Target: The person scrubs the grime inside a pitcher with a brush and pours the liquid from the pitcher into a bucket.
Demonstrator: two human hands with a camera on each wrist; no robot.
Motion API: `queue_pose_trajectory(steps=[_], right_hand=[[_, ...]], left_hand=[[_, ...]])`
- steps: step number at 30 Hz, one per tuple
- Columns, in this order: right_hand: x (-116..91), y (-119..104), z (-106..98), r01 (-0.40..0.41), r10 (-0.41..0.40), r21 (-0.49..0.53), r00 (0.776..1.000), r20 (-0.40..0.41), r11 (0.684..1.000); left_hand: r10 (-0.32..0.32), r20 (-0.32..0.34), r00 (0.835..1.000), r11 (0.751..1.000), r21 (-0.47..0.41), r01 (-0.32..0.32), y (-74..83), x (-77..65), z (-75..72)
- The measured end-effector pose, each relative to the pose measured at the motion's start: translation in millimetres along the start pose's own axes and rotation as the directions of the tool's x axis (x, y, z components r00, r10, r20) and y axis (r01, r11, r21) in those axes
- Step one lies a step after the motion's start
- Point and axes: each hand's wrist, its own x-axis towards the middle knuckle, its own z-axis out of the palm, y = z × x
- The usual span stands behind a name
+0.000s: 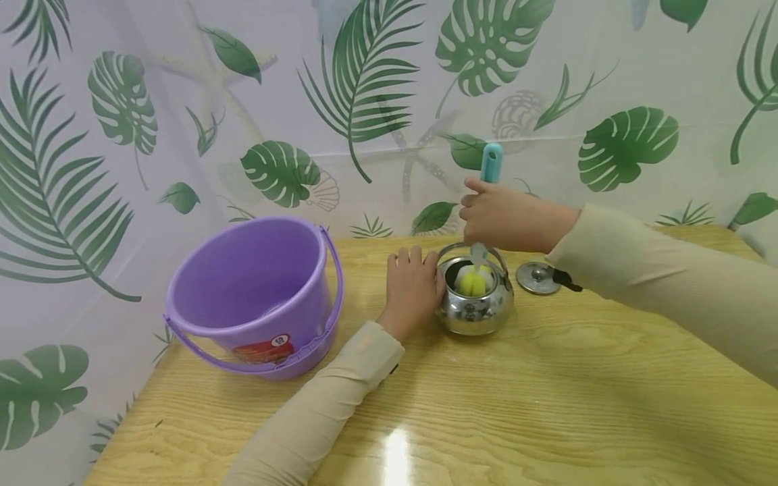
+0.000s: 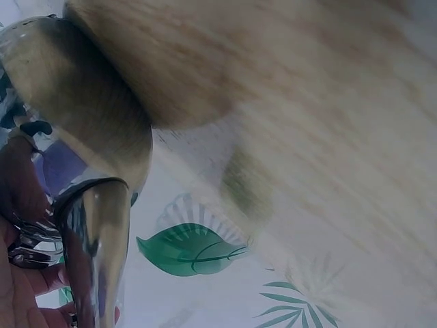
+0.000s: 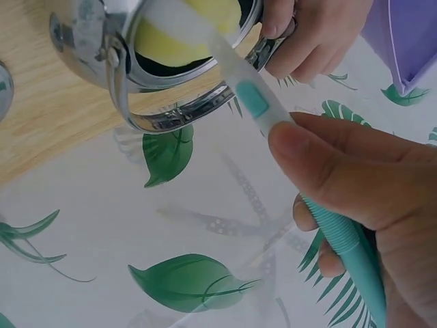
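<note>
A shiny steel kettle (image 1: 477, 314) stands uncovered on the table, its arched handle (image 3: 160, 123) raised. My left hand (image 1: 413, 290) grips the kettle on its left side, by the spout (image 2: 99, 253); part of that hold is hidden in the head view. Above the opening, my right hand (image 1: 504, 216) holds a sponge brush by its teal handle (image 1: 491, 165), thumb along the shaft in the right wrist view. The brush's yellow and white sponge head (image 1: 473, 282) sits inside the kettle's mouth.
A purple bucket (image 1: 243, 263) with its handle lowered stands on the left of the wooden table (image 1: 547, 405). The kettle's round lid (image 1: 537, 278), with a dark knob, lies right of the kettle. A leaf-patterned sheet (image 1: 377, 202) covers the wall behind.
</note>
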Motion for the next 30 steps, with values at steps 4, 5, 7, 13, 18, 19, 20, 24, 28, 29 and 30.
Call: queue_pose_trajectory(steps=[4,5,7,13,18,19,20,24,28,29,30], right_hand=[[-2.3,1.9,1.8,-0.002,0.002,0.019,1.000,-0.001,1.000],[-3.0,2.2,2.2,-0.004,0.004,0.022,1.000,0.001,1.000],[-4.4,2.3,2.7,-0.011,0.011,0.034,1.000,0.006,0.999],[-9.3,0.5,5.6,-0.034,0.034,0.017,0.999,-0.005,0.999],[-12.6,-3.0,13.3,-0.060,0.059,-0.013,0.998,-0.020,0.998],[-13.2,-3.8,14.8,-0.064,0.064,-0.018,0.998,-0.024,0.998],[-13.8,-4.9,16.1,-0.067,0.066,-0.023,0.997,-0.029,0.998],[-16.6,-9.2,20.1,-0.076,0.073,-0.051,0.996,-0.059,0.996],[-19.9,-12.7,22.8,-0.096,0.088,-0.072,0.991,-0.102,0.993],[-21.1,-13.4,23.1,-0.102,0.094,-0.072,0.989,-0.111,0.992],[-22.3,-14.2,23.5,-0.109,0.101,-0.067,0.988,-0.120,0.992]], left_hand=[[-0.001,0.047,0.999,1.000,0.010,0.001,0.6,0.4,-2.9],[0.000,0.056,0.998,1.000,0.012,0.000,0.7,0.5,-3.3],[0.001,0.072,0.997,1.000,0.016,-0.002,1.0,0.9,-4.3],[0.001,0.095,0.995,1.000,0.017,-0.003,0.9,2.0,-5.0],[0.001,0.095,0.995,1.000,0.010,-0.002,0.6,1.8,-2.3],[0.002,0.096,0.995,1.000,0.009,-0.003,0.7,1.6,-1.7],[0.002,0.097,0.995,1.000,0.007,-0.003,0.7,1.7,-1.1],[0.002,0.096,0.995,1.000,0.008,-0.003,0.9,1.9,0.5],[0.001,0.086,0.996,1.000,0.010,-0.002,1.1,2.1,1.0],[0.001,0.083,0.997,1.000,0.011,-0.002,1.2,2.0,1.0],[0.003,0.079,0.997,1.000,0.011,-0.004,1.3,1.9,1.0]])
